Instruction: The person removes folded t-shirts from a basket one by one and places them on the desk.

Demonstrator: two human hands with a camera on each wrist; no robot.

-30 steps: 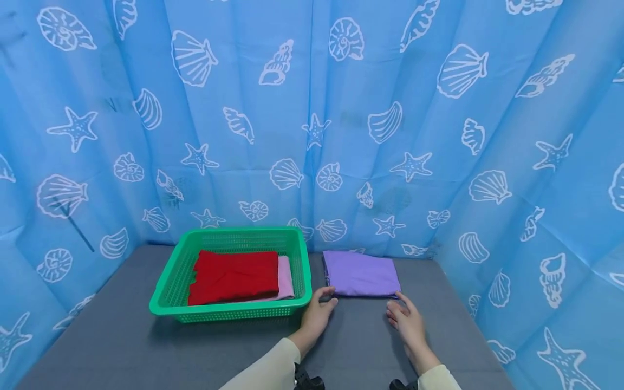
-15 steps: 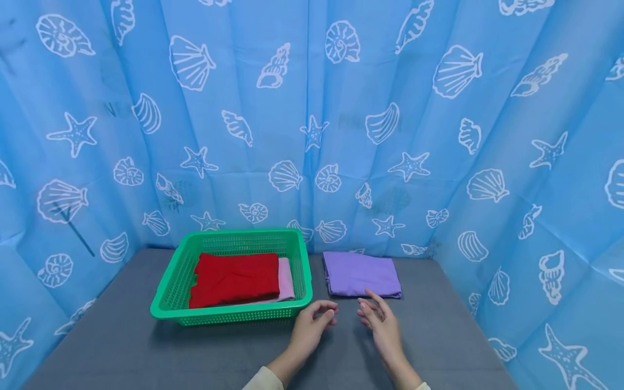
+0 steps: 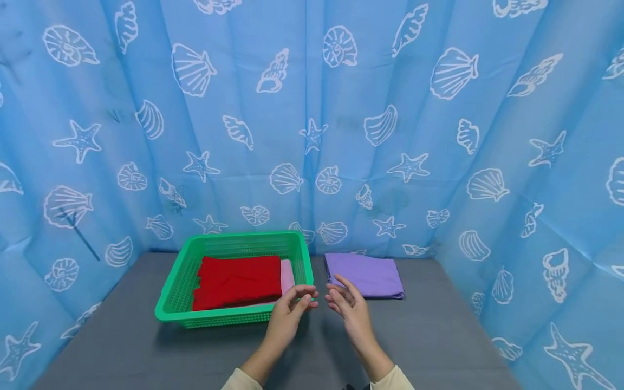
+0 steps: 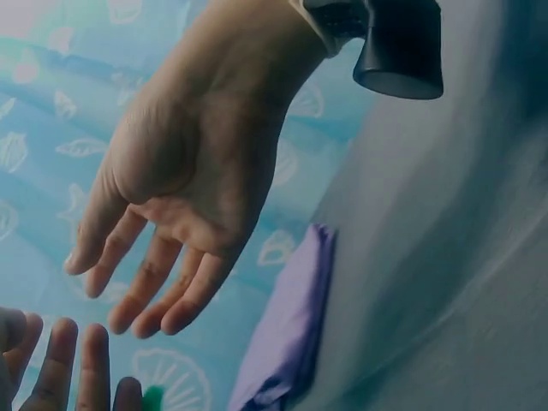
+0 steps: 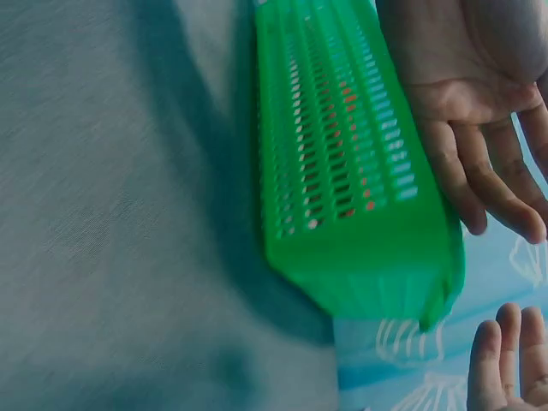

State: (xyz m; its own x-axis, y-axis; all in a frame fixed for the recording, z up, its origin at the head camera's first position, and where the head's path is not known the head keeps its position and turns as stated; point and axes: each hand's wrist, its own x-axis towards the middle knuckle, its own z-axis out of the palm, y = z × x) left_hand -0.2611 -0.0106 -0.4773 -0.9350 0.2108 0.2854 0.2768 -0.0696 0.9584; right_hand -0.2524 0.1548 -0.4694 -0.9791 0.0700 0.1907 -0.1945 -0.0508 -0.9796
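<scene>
Hands [image 3: 319, 309] hover empty, fingers loosely apart, near the basket [image 3: 171, 295]; the folded purple cloth [image 3: 364, 275] lies just right of it. Likely next: grasping that cloth's near edge.

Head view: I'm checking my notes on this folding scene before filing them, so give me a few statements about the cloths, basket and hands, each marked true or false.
1. The red cloth lies folded inside the green basket. True.
2. The purple cloth is inside the basket. False: it lies on the grey table, to the right of the basket.
3. The left hand grips the purple cloth. False: it is raised near the basket's front corner and holds nothing.
4. The right hand holds nothing, its fingers relaxed. True.
5. A pink cloth shows beneath the red one. True.
</scene>
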